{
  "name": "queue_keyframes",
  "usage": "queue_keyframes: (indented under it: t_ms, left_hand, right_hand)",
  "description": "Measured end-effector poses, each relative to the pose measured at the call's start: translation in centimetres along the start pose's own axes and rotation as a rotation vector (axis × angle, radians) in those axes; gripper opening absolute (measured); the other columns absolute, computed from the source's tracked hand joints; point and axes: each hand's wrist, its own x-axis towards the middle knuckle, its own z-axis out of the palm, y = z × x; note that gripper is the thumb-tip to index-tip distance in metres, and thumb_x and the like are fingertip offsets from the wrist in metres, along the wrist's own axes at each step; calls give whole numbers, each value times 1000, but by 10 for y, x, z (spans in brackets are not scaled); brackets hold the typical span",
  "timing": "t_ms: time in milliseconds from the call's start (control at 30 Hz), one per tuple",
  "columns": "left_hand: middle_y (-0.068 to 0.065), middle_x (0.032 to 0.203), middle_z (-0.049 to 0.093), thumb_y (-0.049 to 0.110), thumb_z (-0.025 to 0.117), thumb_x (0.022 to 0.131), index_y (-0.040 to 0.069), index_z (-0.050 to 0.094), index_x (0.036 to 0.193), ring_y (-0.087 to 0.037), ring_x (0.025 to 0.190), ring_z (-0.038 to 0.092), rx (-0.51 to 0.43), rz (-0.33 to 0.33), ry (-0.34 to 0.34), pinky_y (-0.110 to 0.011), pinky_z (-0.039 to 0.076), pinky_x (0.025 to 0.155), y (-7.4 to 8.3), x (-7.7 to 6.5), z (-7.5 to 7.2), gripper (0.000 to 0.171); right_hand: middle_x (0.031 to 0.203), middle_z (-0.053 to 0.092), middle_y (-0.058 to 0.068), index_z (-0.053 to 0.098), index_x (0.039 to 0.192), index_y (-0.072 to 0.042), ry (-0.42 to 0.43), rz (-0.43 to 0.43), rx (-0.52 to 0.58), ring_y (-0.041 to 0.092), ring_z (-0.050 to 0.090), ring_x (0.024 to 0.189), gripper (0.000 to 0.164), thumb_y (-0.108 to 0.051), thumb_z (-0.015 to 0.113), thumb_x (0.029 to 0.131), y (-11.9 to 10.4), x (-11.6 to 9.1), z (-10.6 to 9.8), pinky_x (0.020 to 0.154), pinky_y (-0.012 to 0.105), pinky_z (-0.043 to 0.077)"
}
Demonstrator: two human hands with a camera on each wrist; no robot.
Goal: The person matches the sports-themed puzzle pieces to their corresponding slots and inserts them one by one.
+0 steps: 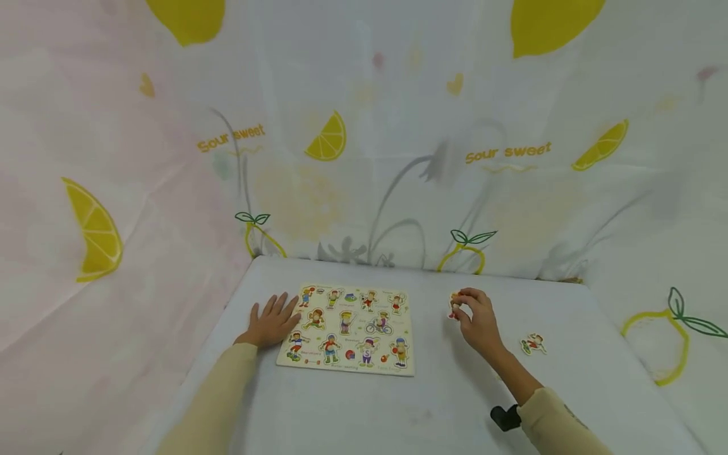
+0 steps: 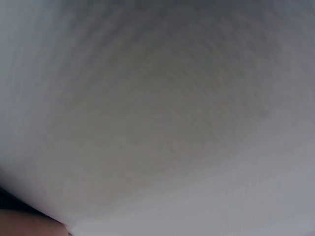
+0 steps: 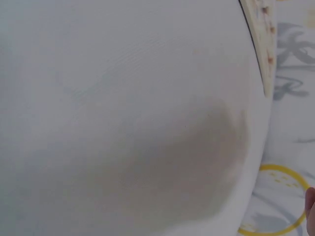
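Observation:
A cream puzzle board (image 1: pixel 355 373) with several sports figures on it lies on the white table, left of the middle. My left hand (image 1: pixel 270 323) rests with spread fingers at the board's left edge, fingertips over its rim. To the right of the board, my right hand (image 1: pixel 479 322) pinches a small puzzle piece (image 1: pixel 453 305) between thumb and fingers; the hand covers part of it. Another figure-shaped puzzle piece (image 1: pixel 533 344) lies on the table right of that forearm. In the right wrist view only a fingertip (image 3: pixel 310 204) and the board's edge (image 3: pixel 260 44) show.
The white table (image 1: pixel 364 417) runs back to a hanging cloth (image 1: pixel 370 202) printed with lemons, which also encloses both sides. A black device (image 1: pixel 505 418) sits at the right cuff. Bare tabletop (image 2: pixel 197 147) fills most of the left wrist view.

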Motion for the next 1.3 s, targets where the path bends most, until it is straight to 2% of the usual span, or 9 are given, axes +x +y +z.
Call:
queue_keyframes:
  t_ms: [133,333,567,700,800,900,1067,1167,1300]
  left_hand:
    - [-19,166,11,52,27,105,15,18,160,-44,152,6,19,-19,-21,-73,-2,113,0,0,3,66]
    - [-18,166,12,49,26,106,15,20,159,-43,152,8,28,-18,4,-72,-1,113,-3,2,3,64]
    - [-14,167,12,53,18,105,20,17,160,-40,153,8,82,-45,56,-70,-2,114,-19,7,2,64]
    - [-12,167,13,57,15,104,21,18,160,-39,153,9,85,-21,59,-69,-1,115,-17,9,4,66]
    - [-14,166,12,54,21,105,18,19,159,-40,153,8,28,-26,11,-69,-2,115,-11,0,4,65]
    - [-14,167,11,49,25,106,17,19,159,-40,153,6,16,-49,-17,-69,-3,116,-2,-2,-3,63]
    - [-15,166,11,46,27,107,16,19,159,-40,153,6,21,-64,-11,-69,-4,115,-11,-14,-1,61]
    - [-14,167,11,48,25,106,18,17,160,-40,153,7,60,-44,8,-69,-1,115,-19,-6,5,62]
    - [-12,167,10,49,24,106,20,17,160,-38,153,7,76,-29,14,-69,0,115,-18,7,10,62]
  right_hand:
    - [117,58,25,69,93,4,-18,28,9,43,51,114,10,8,70,84,-3,3,9,95,58,41]
    - [115,58,25,70,94,4,-29,37,20,43,53,113,11,6,72,83,-10,10,32,94,56,44]
    - [121,57,22,70,97,2,-160,64,52,39,52,118,9,2,69,88,-32,24,67,101,55,42]
    - [121,57,21,70,97,3,-198,92,49,39,52,119,10,3,68,88,-40,18,78,103,56,42]
    - [120,58,22,69,96,3,-216,102,52,40,53,119,9,4,69,87,-46,11,88,103,56,43]
    - [121,58,21,69,96,2,-230,105,74,39,53,119,8,1,69,88,-50,12,92,103,55,43]
    - [119,58,20,70,97,1,-247,83,107,38,54,117,8,-1,68,90,-61,7,114,101,54,44]
    - [119,58,19,71,97,0,-248,72,103,37,54,117,8,-2,69,90,-65,7,119,101,53,45]
    - [121,58,19,70,97,0,-270,74,103,37,53,119,7,-2,68,91,-68,6,117,101,52,46]
